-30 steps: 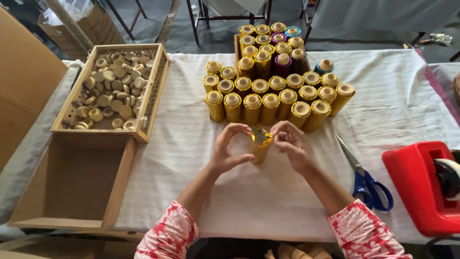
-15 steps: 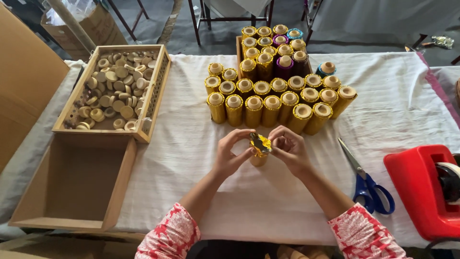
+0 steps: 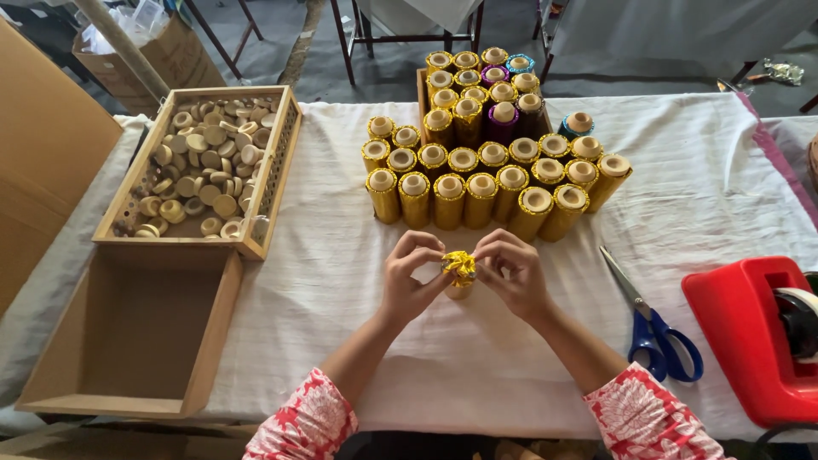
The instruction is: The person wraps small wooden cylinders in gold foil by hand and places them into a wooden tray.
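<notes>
The gold foil-wrapped tube (image 3: 460, 274) stands upright on the white cloth (image 3: 341, 281), at the middle of the table's near half, with its foil gathered into a crumpled tuft on top. Your left hand (image 3: 409, 281) comes in from 9 o'clock and your right hand (image 3: 511, 277) from 3 o'clock; the fingers of both are closed to a pinch on that tuft, thumbs and forefingers pressing the foil from opposite sides.

To fold it well, I'd judge you should keep the tube standing square on the cloth, press the foil inward evenly from both sides, and work round the rim in small tucks so the top flattens without tearing.

At 12 o'clock from the tube, near but apart, stand the rows of finished gold tubes (image 3: 477, 192), each with a pale plug in its mouth, with a few purple and teal ones behind. At 4 o'clock lie the blue-handled scissors (image 3: 652, 328), and beyond them the red tape dispenser (image 3: 750, 332). At 10 o'clock sits the wooden tray of plugs (image 3: 204, 170), and at 8 o'clock an open wooden box (image 3: 136, 332).
</notes>
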